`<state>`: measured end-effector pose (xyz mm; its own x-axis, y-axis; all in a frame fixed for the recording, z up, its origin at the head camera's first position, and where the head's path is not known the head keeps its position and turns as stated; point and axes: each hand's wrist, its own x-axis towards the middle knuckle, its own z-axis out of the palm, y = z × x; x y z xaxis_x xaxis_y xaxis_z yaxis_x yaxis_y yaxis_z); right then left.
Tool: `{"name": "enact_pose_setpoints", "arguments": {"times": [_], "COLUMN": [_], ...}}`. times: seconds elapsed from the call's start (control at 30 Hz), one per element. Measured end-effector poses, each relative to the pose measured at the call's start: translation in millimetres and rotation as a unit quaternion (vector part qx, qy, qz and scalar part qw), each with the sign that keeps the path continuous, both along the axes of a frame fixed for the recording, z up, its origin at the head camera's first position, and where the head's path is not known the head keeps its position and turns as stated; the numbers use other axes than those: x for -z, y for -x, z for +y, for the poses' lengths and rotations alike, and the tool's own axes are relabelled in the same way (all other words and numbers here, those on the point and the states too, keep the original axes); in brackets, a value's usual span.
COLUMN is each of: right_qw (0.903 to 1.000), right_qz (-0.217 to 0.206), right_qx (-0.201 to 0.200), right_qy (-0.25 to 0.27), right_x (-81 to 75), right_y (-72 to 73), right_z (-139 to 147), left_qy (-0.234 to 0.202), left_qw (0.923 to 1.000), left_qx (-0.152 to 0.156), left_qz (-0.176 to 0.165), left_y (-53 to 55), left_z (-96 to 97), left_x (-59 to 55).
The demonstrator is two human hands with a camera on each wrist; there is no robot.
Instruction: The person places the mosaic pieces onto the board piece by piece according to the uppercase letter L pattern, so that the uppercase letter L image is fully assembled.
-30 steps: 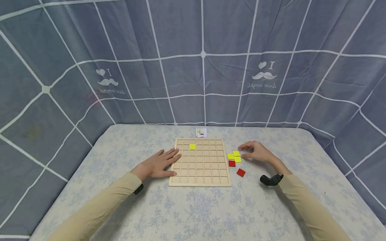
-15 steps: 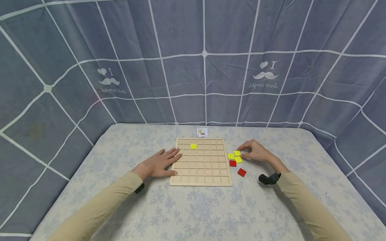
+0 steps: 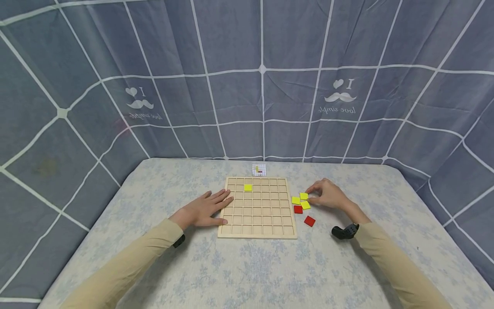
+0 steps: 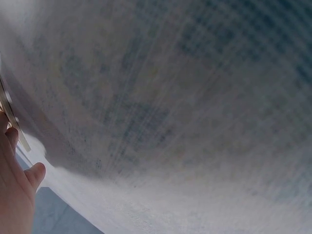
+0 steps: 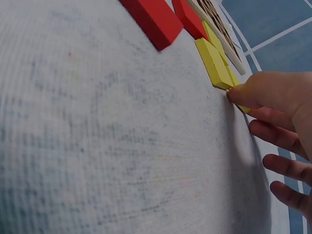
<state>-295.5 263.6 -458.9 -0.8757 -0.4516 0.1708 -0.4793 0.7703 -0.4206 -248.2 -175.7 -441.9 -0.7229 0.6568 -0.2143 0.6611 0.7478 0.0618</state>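
Observation:
My left hand (image 3: 206, 210) lies spread over the left edge of a wooden grid board (image 3: 262, 235), fingertips on its rim. One yellow tile (image 3: 248, 187) sits in a cell near the board's far edge. To the right of the board, my right hand (image 3: 328, 194) pinches a yellow tile (image 3: 304, 196) between thumb and index finger, low at the tablecloth. In the right wrist view the thumb (image 5: 243, 92) covers part of that tile, and the other fingers are spread apart. Two more yellow tiles (image 3: 295, 200) lie beside it.
A red tile (image 3: 298, 209) lies close to the board's right edge, and another red tile (image 3: 309, 221) lies nearer the front. Behind the board is a small printed grid card (image 3: 259, 170). A grey curtain (image 3: 239, 98) hangs behind the cloth-covered table (image 3: 247, 270).
The right thumb and index finger have closed in on the upper yellow tile, which has shifted slightly away from its neighbours. The left hand stays on the board.

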Motion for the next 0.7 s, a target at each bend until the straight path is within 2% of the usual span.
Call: {"name": "enact_pose_setpoints", "arguments": {"times": [0.17,0.43,0.6,0.7], "right_qw": [0.9997,0.9957,0.9938,0.9944], "right_qz": [0.013,-0.009,-0.017,-0.01], "right_qx": [0.021,0.093,0.109,0.104], "right_qy": [-0.008,-0.004,0.012,0.014], "right_x": [-1.0,-5.0,-11.0,-14.8], "right_y": [-2.7,-2.6,-3.1,-3.2], "right_z": [-3,-5,-12,-20], "left_qy": [0.002,0.004,0.004,0.003], "left_qw": [1.0,1.0,1.0,1.0], "left_qx": [-0.001,0.001,0.0,0.0], "left_qz": [-0.003,-0.002,-0.001,-0.001], "left_y": [0.0,0.0,-0.3,-0.3], "left_z": [0.2,-0.7,-0.4,-0.1], "left_x": [-0.7,-0.5,-0.9,-1.1]}}
